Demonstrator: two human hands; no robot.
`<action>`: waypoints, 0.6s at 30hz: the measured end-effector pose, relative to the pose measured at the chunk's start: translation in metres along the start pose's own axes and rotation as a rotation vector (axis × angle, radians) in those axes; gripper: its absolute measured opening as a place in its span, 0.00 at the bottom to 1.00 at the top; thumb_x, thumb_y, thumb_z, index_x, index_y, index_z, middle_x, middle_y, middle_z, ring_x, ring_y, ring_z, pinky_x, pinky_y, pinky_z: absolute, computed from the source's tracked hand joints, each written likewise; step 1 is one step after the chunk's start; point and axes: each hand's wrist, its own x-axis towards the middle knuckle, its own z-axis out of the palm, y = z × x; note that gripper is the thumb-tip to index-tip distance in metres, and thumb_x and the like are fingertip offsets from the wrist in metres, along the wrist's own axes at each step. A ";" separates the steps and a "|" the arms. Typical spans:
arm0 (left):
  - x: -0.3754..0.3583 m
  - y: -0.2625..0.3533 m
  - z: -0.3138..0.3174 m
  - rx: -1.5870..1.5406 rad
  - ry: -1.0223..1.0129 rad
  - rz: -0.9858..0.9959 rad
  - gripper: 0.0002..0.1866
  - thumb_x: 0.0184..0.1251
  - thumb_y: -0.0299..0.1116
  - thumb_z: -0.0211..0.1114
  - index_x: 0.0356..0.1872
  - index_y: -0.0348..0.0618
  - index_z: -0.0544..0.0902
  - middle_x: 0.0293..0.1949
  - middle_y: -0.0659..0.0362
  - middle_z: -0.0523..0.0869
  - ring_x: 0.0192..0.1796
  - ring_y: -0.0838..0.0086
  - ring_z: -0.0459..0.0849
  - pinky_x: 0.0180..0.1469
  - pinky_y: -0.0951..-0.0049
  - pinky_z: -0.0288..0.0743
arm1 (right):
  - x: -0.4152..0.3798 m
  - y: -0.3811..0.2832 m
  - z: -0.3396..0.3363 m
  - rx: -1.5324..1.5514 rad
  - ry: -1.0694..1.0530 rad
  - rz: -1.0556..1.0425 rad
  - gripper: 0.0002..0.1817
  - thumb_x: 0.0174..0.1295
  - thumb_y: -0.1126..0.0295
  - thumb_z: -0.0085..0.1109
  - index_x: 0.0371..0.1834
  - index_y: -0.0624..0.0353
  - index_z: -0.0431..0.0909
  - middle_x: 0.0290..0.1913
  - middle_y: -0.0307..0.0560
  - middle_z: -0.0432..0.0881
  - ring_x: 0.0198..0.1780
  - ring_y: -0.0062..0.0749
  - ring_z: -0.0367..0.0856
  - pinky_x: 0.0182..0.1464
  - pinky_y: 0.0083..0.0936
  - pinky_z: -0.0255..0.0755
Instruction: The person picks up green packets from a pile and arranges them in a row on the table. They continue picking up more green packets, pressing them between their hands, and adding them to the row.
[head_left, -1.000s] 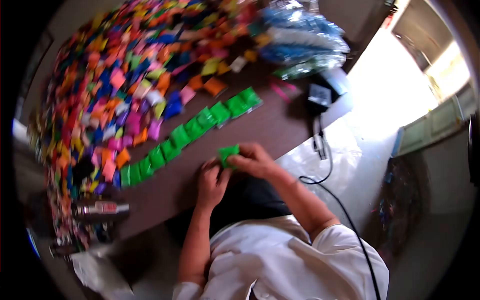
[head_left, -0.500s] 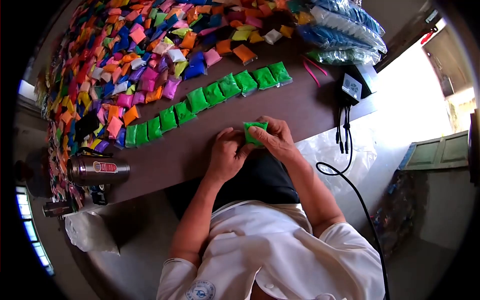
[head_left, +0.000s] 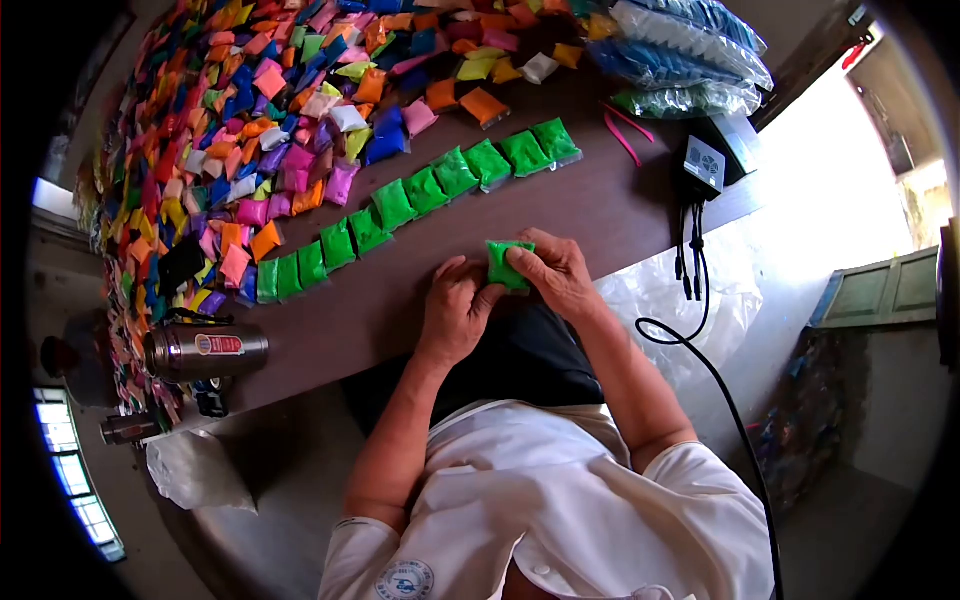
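Observation:
A small green plastic packet (head_left: 503,263) is held between my two hands above the table's near edge. My right hand (head_left: 556,272) pinches it, thumb laid across its front and fingers behind. My left hand (head_left: 456,308) is closed at the packet's lower left corner, thumb against it; its curled fingers are partly hidden. Beyond the hands, several like green packets (head_left: 395,205) lie side by side in a slanting row on the brown table (head_left: 330,318).
A big heap of mixed-colour packets (head_left: 270,80) covers the table's left and far side. A steel flask (head_left: 215,350) lies at left. Stacked clear bags (head_left: 690,50), pink strips (head_left: 622,135) and a black device (head_left: 703,168) with a cable (head_left: 715,385) are at right.
The view has shifted slightly. My right thumb has slid a little to the right on the green packet, baring more of its front. Both hands stay at the packet.

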 end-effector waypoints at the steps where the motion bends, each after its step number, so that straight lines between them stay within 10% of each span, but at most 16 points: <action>1: 0.000 -0.001 0.000 -0.024 -0.013 -0.012 0.11 0.67 0.37 0.60 0.38 0.38 0.80 0.36 0.52 0.83 0.42 0.53 0.80 0.58 0.55 0.67 | -0.001 0.003 0.000 0.037 -0.015 0.028 0.14 0.67 0.63 0.59 0.32 0.63 0.76 0.27 0.30 0.72 0.31 0.12 0.66 0.31 0.17 0.62; 18: -0.005 -0.004 -0.003 -0.142 0.006 -0.051 0.12 0.70 0.37 0.57 0.31 0.38 0.76 0.31 0.51 0.80 0.41 0.50 0.78 0.59 0.55 0.68 | -0.002 -0.005 0.009 0.028 -0.092 0.049 0.15 0.66 0.60 0.60 0.37 0.65 0.78 0.27 0.33 0.76 0.31 0.14 0.68 0.31 0.20 0.66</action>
